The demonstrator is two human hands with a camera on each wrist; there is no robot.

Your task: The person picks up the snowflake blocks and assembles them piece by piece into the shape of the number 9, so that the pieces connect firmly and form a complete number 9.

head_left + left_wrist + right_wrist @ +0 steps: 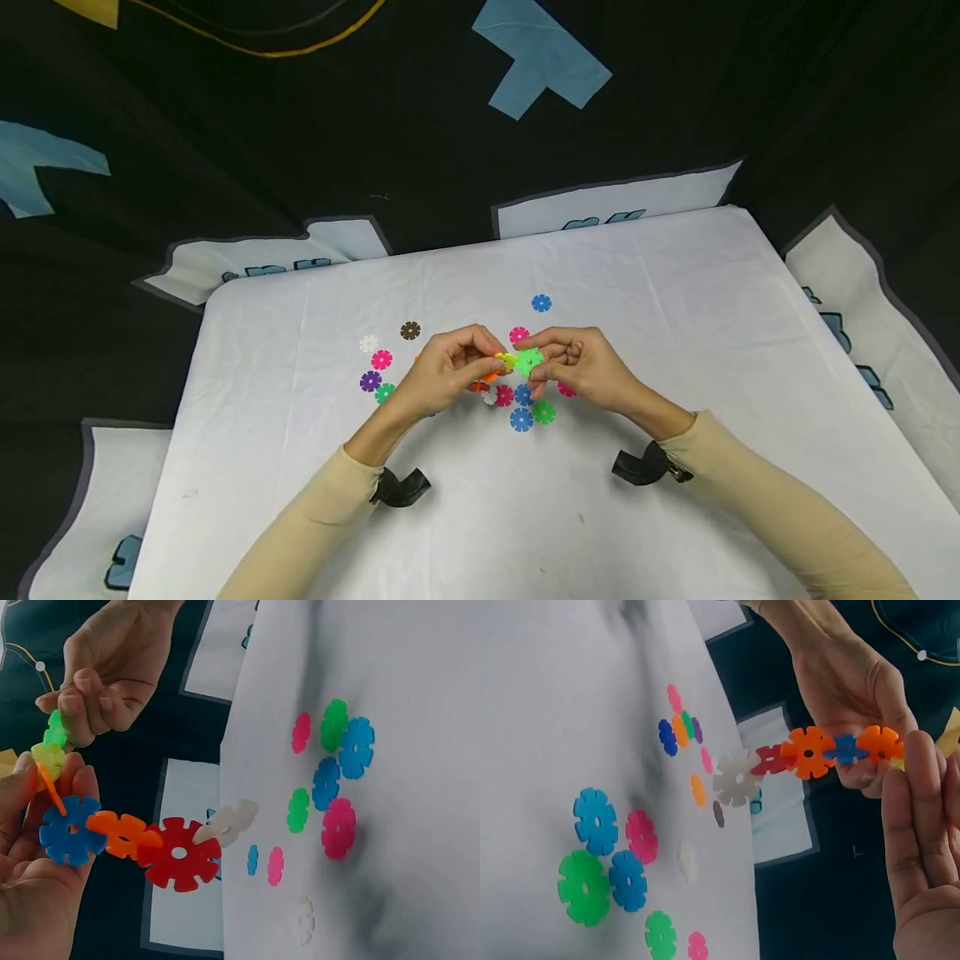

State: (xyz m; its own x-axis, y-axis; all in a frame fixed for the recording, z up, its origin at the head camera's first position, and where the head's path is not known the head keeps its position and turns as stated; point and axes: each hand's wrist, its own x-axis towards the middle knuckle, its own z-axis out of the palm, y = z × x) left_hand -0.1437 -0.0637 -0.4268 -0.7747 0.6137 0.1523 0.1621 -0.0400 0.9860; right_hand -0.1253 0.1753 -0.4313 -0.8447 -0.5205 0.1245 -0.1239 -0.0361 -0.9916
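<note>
My left hand (450, 367) pinches a yellow notched flower disc (48, 761) between thumb and fingers. From it hangs a linked chain: an orange disc, a blue disc (56, 838), another orange disc (120, 834), a red disc (178, 873) and a white disc (225, 823) at the end. My right hand (588, 367) pinches a green flower disc (528, 362), its thumb and index finger at the rim. Green and yellow meet edge to edge; how deep their slots sit in each other I cannot tell. Both hands are raised above the white table (495, 517).
Loose discs lie under and around the hands: blue (521, 419), green (544, 412) and pink ones in the middle. Farther left are purple (371, 381), white (368, 343) and brown (410, 331) discs. A single blue disc (542, 303) lies toward the back.
</note>
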